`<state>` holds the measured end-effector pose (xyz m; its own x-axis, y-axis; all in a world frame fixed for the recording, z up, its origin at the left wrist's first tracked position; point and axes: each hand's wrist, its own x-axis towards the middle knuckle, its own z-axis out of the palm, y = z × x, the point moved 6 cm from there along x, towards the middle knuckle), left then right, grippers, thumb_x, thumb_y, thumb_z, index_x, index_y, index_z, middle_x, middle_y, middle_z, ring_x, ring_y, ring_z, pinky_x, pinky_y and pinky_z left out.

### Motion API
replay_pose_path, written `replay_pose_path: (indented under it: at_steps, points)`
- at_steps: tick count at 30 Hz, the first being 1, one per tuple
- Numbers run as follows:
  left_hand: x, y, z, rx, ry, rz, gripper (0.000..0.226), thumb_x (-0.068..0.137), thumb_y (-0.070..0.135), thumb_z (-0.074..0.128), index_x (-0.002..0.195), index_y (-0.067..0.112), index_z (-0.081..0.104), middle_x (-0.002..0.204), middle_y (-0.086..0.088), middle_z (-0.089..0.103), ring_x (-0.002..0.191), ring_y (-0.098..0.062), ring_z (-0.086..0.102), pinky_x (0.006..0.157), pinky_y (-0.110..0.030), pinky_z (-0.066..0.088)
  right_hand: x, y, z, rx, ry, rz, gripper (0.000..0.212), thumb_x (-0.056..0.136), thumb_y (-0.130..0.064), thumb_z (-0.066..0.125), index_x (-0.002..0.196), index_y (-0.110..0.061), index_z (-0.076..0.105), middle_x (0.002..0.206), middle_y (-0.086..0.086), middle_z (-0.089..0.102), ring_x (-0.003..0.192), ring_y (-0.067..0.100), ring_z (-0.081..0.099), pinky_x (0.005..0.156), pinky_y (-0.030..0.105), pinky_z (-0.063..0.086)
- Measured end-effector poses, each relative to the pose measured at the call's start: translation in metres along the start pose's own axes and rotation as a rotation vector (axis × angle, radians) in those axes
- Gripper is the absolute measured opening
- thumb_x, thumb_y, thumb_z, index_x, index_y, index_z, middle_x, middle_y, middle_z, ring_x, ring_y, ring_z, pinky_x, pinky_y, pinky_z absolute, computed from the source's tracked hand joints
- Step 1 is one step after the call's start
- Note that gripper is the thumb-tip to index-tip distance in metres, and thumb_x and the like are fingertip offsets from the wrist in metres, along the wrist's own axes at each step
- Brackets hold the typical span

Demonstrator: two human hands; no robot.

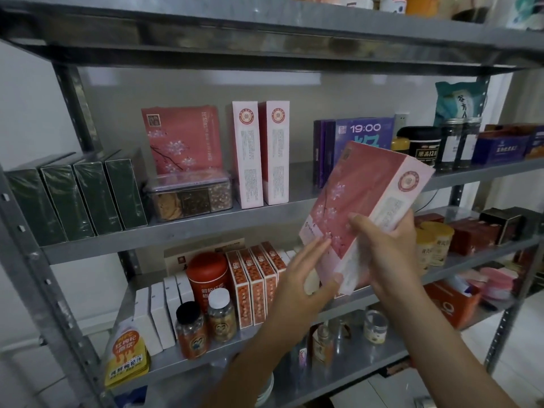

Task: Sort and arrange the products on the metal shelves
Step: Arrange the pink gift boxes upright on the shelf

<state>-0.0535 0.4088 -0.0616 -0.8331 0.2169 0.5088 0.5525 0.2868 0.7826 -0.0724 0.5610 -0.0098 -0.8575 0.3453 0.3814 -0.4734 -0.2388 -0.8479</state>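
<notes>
My right hand (382, 251) grips the pink box (365, 198) low; it seems light, stiff card. My left hand (300, 278), fingers straight, steadies its corner.

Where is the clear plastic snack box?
The clear plastic snack box sits left of centre on the middle metal shelf, between dark green boxes and tall pink-white cartons.

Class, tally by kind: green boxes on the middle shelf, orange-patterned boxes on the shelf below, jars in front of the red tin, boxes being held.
green boxes: 4
orange-patterned boxes: 4
jars: 2
held box: 1
Total: 11
</notes>
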Motion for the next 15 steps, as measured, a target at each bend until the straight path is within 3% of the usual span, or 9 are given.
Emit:
replay_pose_path:
  at_steps: [3, 5, 7, 10, 13, 15]
  points:
    - [0.003, 0.003, 0.014, 0.119, -0.11, 0.005, 0.09, 0.081, 0.047, 0.066, 0.151, 0.046, 0.01, 0.157, 0.018, 0.022, 0.143, -0.001, 0.023, 0.116, -0.041, 0.033, 0.001, -0.006, 0.005, -0.005, 0.061, -0.044, 0.059, 0.082, -0.006, 0.073, 0.129, -0.03, 0.046, 0.106, -0.01, 0.068, 0.092, 0.004, 0.069, 0.072, 0.025, 0.059]
    - [0.008, 0.007, 0.018, 0.243, -0.071, 0.03, 0.102, 0.08, 0.039, 0.073, 0.152, 0.043, 0.001, 0.158, 0.013, 0.022, 0.143, -0.005, 0.025, 0.114, -0.04, 0.036, -0.001, -0.009, 0.008, 0.015, 0.121, -0.065, 0.068, 0.081, -0.006, 0.073, 0.132, -0.035, 0.039, 0.109, -0.01, 0.065, 0.094, 0.006, 0.068, 0.074, 0.026, 0.056]
    - [0.013, 0.011, 0.018, 0.291, 0.064, 0.049, 0.097, 0.08, 0.037, 0.077, 0.152, 0.036, 0.011, 0.152, 0.009, 0.035, 0.137, -0.006, 0.036, 0.107, -0.036, 0.043, -0.003, -0.011, 0.013, 0.021, 0.159, -0.078, 0.081, 0.08, -0.006, 0.074, 0.139, -0.038, 0.029, 0.116, -0.007, 0.06, 0.101, 0.009, 0.063, 0.078, 0.031, 0.054]
    - [0.017, 0.009, 0.013, 0.17, 0.233, 0.018, 0.073, 0.083, 0.031, 0.075, 0.143, 0.034, 0.033, 0.129, 0.008, 0.056, 0.113, -0.005, 0.057, 0.085, -0.03, 0.057, -0.002, -0.012, 0.022, -0.016, 0.092, -0.096, 0.092, 0.079, -0.006, 0.076, 0.144, -0.039, 0.021, 0.129, -0.007, 0.052, 0.105, 0.005, 0.057, 0.066, 0.02, 0.052]
    - [0.021, -0.003, 0.005, -0.173, 0.232, -0.055, 0.051, 0.084, 0.023, 0.075, 0.128, 0.031, 0.051, 0.111, 0.009, 0.064, 0.1, -0.004, 0.064, 0.073, -0.024, 0.058, 0.008, -0.012, 0.024, -0.109, -0.043, -0.083, 0.078, 0.078, -0.019, 0.077, 0.137, -0.043, 0.032, 0.137, -0.006, 0.044, 0.113, 0.004, 0.051, 0.057, 0.014, 0.051]
    - [0.025, -0.013, -0.006, -0.351, 0.209, -0.138, 0.043, 0.084, 0.014, 0.073, 0.12, 0.03, 0.055, 0.107, 0.004, 0.068, 0.1, -0.007, 0.066, 0.074, -0.021, 0.056, 0.015, -0.011, 0.013, -0.248, -0.035, -0.094, 0.066, 0.076, -0.034, 0.076, 0.13, -0.045, 0.04, 0.143, -0.004, 0.04, 0.124, 0.01, 0.046, 0.074, 0.018, 0.05]
